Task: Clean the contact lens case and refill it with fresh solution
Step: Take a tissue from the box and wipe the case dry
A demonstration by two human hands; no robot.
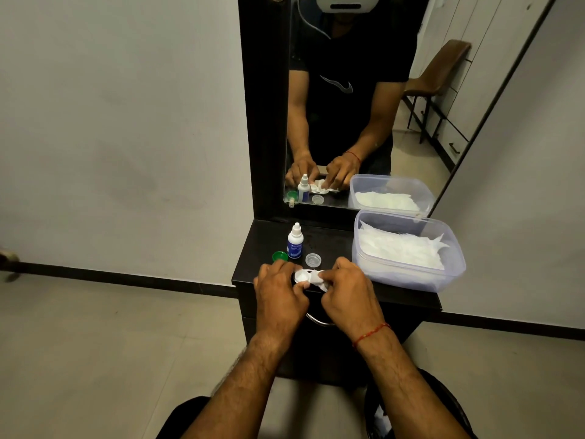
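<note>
Between left hand (278, 294) and right hand (349, 296) fingers (330, 274), lens case (301, 275) against tissue (319, 279)

At the front edge of the dark wooden vanity top (332, 242), my left hand (278, 296) holds the white plastic twin-well contact lens case (301, 275). My right hand (348, 293) pinches a small wad of white tissue (319, 280) against the case's right end. The round green plastic cap (280, 256) sits just behind my left hand. The white dropper bottle with a blue label (295, 242) stands upright just right of that cap, slightly farther back. The round clear plastic cap (313, 259) lies right of the bottle, just behind the case. The clear rectangular plastic tub (408, 280) fills the top's right side, with a stack of white tissues (402, 248) in it. The tall wall mirror (364, 106) stands behind everything, and the curved metal drawer handle (319, 321) hangs below my hands.
</note>
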